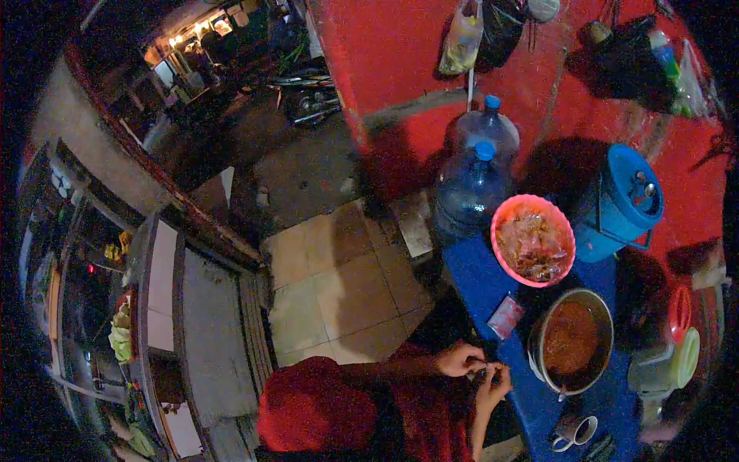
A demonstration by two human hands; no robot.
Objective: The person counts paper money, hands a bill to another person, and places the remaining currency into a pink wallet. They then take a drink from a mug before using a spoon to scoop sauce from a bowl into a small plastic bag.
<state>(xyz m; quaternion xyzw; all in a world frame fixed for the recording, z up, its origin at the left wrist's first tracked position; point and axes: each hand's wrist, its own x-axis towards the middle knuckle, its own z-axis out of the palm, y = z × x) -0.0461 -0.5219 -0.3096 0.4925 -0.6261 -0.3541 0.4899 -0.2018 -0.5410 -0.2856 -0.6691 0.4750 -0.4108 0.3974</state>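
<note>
Pot (571,339) of red sauce, pink bowl (533,239), blue bucket (620,200), water bottles (471,192) crowd blue tabletop (481,281). Left hand (460,358), right hand (493,385) pinch small item (480,373). Tiled floor (339,285), red wall (385,54).

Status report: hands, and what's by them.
Left hand and right hand together on a small item, unclear. Pot of red sauce beside, uncovered. Packet on blue table.

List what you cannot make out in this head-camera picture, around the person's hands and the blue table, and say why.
Head view:
1. The small thing between the left hand and right hand: too small, covered by fingers.
2. Print on the red packet: too small, blurred.
3. What the mug holds: dim, near the dark lens rim.
4. The hanging bag: top cut off by the frame edge.
</note>
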